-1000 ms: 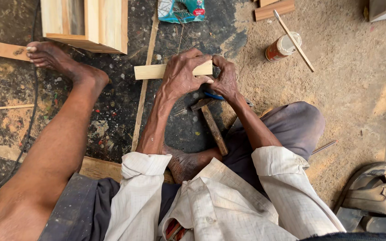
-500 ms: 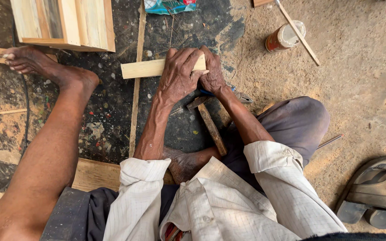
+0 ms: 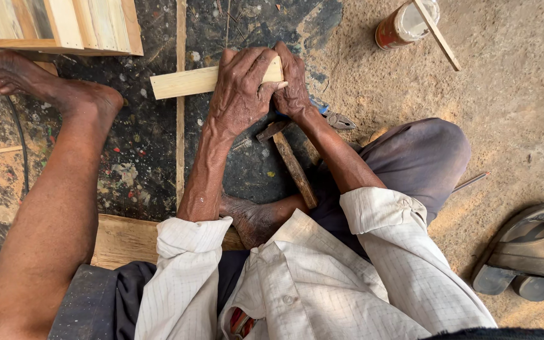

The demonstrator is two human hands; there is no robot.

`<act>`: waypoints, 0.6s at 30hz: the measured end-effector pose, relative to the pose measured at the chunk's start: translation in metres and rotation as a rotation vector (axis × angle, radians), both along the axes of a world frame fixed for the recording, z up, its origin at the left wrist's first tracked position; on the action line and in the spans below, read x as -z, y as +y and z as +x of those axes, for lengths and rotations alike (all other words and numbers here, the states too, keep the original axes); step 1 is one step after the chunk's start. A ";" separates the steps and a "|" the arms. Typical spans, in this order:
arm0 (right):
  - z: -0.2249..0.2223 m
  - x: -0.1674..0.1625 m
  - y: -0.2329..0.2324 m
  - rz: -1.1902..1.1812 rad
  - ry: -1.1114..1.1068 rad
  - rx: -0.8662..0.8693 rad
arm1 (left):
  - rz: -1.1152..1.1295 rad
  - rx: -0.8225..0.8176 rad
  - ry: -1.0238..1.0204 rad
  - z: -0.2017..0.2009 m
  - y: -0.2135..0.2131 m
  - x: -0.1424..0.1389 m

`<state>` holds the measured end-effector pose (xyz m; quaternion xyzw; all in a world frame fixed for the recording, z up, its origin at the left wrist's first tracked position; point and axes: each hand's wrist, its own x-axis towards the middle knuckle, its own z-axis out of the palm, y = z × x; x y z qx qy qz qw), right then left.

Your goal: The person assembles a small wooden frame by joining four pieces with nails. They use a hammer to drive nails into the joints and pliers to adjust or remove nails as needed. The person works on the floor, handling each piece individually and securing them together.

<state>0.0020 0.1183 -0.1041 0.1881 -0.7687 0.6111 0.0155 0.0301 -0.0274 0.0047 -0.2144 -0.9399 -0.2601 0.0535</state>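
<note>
I sit on a sandy dirt floor (image 3: 505, 126) in soft daylight. Left of the sand lies a dark, paint-flecked board (image 3: 140, 145). A pale wooden box (image 3: 64, 25) stands at its far left corner. Worn sandals (image 3: 530, 252) rest on the sand, right.

the left hand (image 3: 240, 94) and right hand (image 3: 292, 82), gripping the pale rectangular wooden strip (image 3: 184, 83), have drifted from right of centre toward upper centre of the frame.
</note>
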 end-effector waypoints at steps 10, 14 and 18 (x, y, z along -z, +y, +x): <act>-0.001 0.008 -0.004 0.071 0.144 0.033 | -0.005 0.004 0.005 0.001 0.001 0.000; 0.000 0.012 -0.005 0.001 0.057 0.013 | 0.006 0.016 0.033 0.001 0.002 0.000; 0.001 0.015 -0.005 0.020 0.086 0.023 | -0.010 0.016 0.040 0.002 0.002 0.001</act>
